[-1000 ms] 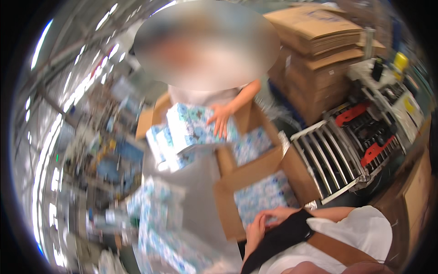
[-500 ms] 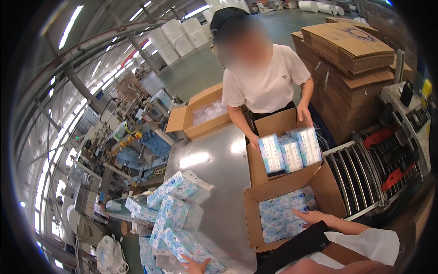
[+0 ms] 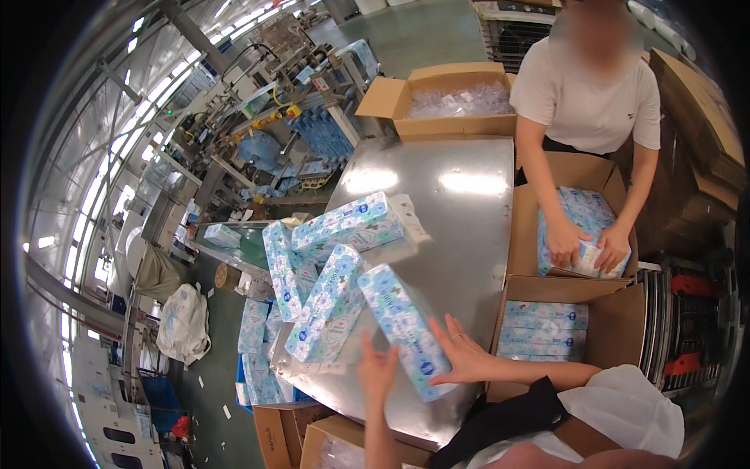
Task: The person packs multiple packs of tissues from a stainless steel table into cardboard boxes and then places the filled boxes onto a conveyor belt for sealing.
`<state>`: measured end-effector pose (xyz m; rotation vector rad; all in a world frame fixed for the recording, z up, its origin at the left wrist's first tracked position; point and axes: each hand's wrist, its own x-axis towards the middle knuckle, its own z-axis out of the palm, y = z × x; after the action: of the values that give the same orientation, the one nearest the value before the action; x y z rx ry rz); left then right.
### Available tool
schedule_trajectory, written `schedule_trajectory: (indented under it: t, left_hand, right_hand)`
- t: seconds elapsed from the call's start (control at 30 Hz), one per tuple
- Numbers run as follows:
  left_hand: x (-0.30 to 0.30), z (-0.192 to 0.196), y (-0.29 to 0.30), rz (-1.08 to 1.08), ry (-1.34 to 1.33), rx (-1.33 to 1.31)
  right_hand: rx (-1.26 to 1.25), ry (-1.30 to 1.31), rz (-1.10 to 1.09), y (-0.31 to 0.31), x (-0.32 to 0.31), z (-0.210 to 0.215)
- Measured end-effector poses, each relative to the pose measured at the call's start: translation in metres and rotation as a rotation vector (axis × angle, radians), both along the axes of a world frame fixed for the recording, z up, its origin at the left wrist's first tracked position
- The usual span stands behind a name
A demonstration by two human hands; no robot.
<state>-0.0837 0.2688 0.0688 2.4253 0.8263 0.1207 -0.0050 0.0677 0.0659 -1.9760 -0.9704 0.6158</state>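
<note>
Both hands spread: left hand (image 3: 377, 367) and right hand (image 3: 462, 356) flank one glossy blue-floral tissue pack (image 3: 404, 328). Three similar packs (image 3: 332, 258) on steel tabletop (image 3: 461, 219); cardboard box (image 3: 605, 313) adjacent.

- Left hand (image 3: 378, 367): raised on a bare forearm from the lower edge, fingers extended upward, palm turned inward.
- Right hand (image 3: 462, 356): fingers spread, palm open, forearm angled in from the right.
</note>
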Motion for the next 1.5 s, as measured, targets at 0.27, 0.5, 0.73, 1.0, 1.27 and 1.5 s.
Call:
schedule_trajectory:
  t: [0.27,0.5,0.73,1.0,1.27,1.5]
  left_hand:
    - [0.052,-0.039,0.294,-0.049,-0.158,0.511]
    - [0.116,-0.051,0.339,0.293,0.276,0.047]
    - [0.014,-0.032,0.193,-0.007,0.027,-0.201]
    - [-0.055,-0.006,0.031,0.31,0.382,-0.08]
    - [-0.023,-0.029,0.142,-0.085,0.317,-0.97]
    - [-0.029,-0.2,0.193,0.067,0.095,-1.712]
  right_hand:
    - [-0.339,-0.302,-0.073,0.097,-0.021,-0.03]
    - [-0.381,-0.125,-0.063,0.1,0.03,-0.022]
    - [-0.38,-0.242,-0.165,0.117,0.051,-0.025]
    - [-0.327,-0.086,-0.139,0.067,0.036,-0.012]
    - [-0.237,0.625,-0.223,0.062,0.132,-0.009]
    - [-0.15,1.224,-0.003,0.064,0.153,-0.087]
